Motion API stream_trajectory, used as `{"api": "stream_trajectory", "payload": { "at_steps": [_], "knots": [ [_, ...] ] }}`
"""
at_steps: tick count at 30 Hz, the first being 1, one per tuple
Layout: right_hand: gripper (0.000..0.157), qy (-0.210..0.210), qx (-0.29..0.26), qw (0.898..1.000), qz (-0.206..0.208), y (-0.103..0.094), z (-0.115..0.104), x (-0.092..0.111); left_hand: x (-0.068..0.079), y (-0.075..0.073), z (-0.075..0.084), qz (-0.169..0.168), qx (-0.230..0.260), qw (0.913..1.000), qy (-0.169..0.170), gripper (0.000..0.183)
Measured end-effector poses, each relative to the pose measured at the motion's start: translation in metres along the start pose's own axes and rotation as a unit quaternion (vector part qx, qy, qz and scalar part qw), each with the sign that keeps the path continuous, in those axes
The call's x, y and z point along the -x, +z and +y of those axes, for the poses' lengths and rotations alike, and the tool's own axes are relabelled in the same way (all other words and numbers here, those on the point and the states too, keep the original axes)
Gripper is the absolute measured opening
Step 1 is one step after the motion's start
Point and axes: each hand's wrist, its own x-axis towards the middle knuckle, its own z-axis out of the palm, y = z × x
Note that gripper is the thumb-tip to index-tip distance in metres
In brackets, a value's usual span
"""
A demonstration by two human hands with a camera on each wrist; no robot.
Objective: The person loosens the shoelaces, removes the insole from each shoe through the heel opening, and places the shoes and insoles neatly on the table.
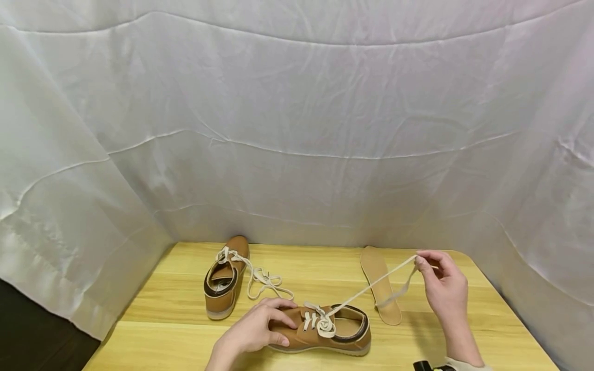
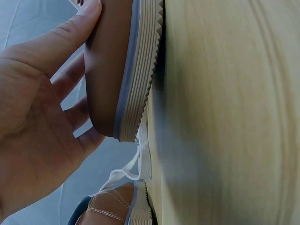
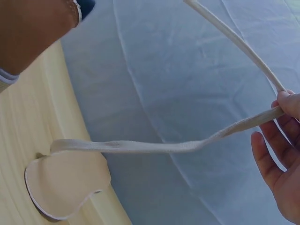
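A brown lace-up shoe [image 1: 350, 330] lies on the wooden table with its toe to the left. Over its toe my left hand [image 1: 255, 324] grips, thumb on the near side and fingers across the far side. In the left wrist view, the thumb and fingers lie around the shoe's toe [image 2: 110, 61], above its ribbed pale sole. Up and to the right, my right hand [image 1: 445, 286] pinches a cream shoelace [image 1: 371, 284], pulled taut from the shoe's eyelets. The lace's loose end [image 3: 154, 146] hangs from the pinch in the right wrist view. A loop of lace lies bunched on the tongue.
A second brown shoe [image 1: 221, 293] stands at the back left, its long lace [image 1: 266, 281] trailing on the table [image 1: 153, 330]. A tan insole [image 1: 378, 273] lies at the back right, beneath the lace. Grey curtains [image 1: 325, 103] surround the table's back and sides.
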Motion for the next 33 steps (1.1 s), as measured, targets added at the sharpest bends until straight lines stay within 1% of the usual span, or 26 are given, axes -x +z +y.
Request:
{"api": "stream_trajectory", "payload": {
  "at_steps": [3,6,16,21,24,26,28,30,33],
  "knots": [
    [0.015,0.007,0.004,1.000,0.003,-0.001,0.000,-0.001,0.001,0.000,-0.001,0.001,-0.001,1.0000,0.000,0.028],
    [0.015,0.006,0.006,1.000,0.006,-0.002,0.000,-0.002,0.001,0.000,-0.001,0.001,0.001,1.0000,-0.001,0.028],
    [0.013,-0.004,0.020,0.999,0.046,-0.006,0.002,-0.004,0.000,0.000,0.000,0.003,0.000,1.0000,-0.001,0.027],
    [0.014,0.015,-0.006,0.999,0.046,-0.005,-0.001,-0.003,0.000,0.000,0.001,0.004,-0.003,1.0000,0.001,0.027],
    [0.014,0.047,-0.051,0.997,0.042,0.000,-0.003,-0.001,-0.001,0.000,0.002,0.002,-0.003,1.0000,0.000,0.027],
    [0.015,0.072,-0.081,0.993,0.035,0.005,-0.004,0.001,-0.001,0.000,0.002,0.000,-0.002,1.0000,0.000,0.027],
    [0.016,0.095,-0.090,0.991,0.016,0.011,-0.005,0.004,-0.001,0.000,0.003,-0.001,0.000,1.0000,-0.001,0.027],
    [0.016,0.104,-0.080,0.991,-0.014,0.019,-0.004,0.008,-0.001,0.000,0.003,-0.002,0.002,1.0000,-0.002,0.027],
    [0.015,0.109,-0.045,0.991,-0.064,0.031,-0.003,0.016,0.000,0.000,0.003,0.000,0.002,1.0000,-0.002,0.027]
  ]
}}
